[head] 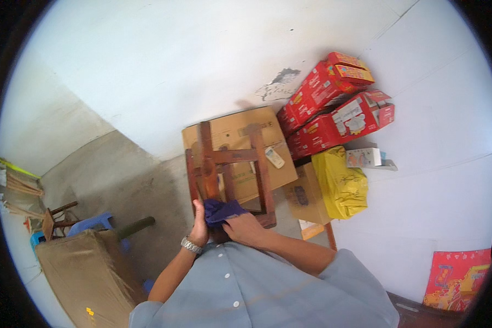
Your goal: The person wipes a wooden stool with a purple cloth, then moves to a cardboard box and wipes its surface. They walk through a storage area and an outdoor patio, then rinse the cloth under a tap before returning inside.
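Note:
Close in front of me is a dark brown wooden stool [266, 184], its legs and crossbars pointing away from me. My left hand [199, 225], a metal-banded wristwatch [191, 245] at its wrist, grips the stool's near left side; the thumb shows and the other fingers are hidden. A crumpled dark purple cloth [221, 211] is in my right hand [246, 229], pressed against the wood between both hands. Beyond the stool lies a large cardboard box [279, 176], with a white remote control [274, 157] on top.
Red cartons [315, 94] lean by the wall at the right. Nearer stand a smaller cardboard box [307, 197], a yellow plastic bag [342, 184] and a white box [363, 157]. To the left are a brown-covered bulky object [82, 270] and blue plastic furniture [92, 222].

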Demonstrator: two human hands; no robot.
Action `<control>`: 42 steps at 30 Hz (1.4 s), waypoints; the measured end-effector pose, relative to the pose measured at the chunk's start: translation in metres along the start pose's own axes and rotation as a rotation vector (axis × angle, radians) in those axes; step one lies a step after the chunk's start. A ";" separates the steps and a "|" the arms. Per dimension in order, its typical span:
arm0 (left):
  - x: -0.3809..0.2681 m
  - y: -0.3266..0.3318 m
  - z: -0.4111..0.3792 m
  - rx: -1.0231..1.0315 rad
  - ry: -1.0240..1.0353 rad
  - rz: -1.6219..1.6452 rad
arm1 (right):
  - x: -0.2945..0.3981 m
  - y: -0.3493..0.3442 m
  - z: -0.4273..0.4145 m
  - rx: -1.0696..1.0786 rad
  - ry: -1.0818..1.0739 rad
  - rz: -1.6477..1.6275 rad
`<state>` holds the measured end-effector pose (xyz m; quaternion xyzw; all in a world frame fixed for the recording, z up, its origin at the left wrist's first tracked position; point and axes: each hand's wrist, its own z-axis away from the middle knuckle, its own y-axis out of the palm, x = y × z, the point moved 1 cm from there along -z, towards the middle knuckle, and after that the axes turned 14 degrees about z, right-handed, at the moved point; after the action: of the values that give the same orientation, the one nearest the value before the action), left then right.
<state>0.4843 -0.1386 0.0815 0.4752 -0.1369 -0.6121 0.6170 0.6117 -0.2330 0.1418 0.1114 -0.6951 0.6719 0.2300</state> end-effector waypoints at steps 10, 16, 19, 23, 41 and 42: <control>0.002 0.012 -0.007 -0.093 0.189 -0.486 | -0.117 -0.076 -0.029 -0.158 0.318 0.051; 0.000 0.026 0.000 -0.203 0.264 -0.672 | -0.068 -0.060 -0.123 -0.384 0.203 -0.071; -0.011 0.039 0.003 -0.237 0.327 -0.801 | -0.076 -0.018 -0.133 -0.374 -0.181 0.398; -0.016 0.033 0.013 -0.349 0.234 -0.739 | -0.102 -0.041 -0.139 -0.081 -0.313 0.517; 0.006 -0.014 -0.012 -0.336 0.343 -0.843 | -0.160 -0.077 -0.194 0.385 -0.182 0.659; 0.001 -0.001 -0.013 -0.316 0.348 -0.813 | -0.167 -0.075 -0.205 0.377 -0.196 0.755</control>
<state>0.4936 -0.1338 0.0742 0.4860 0.2605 -0.7289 0.4058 0.8270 -0.0621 0.1277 -0.0473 -0.5709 0.8103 -0.1234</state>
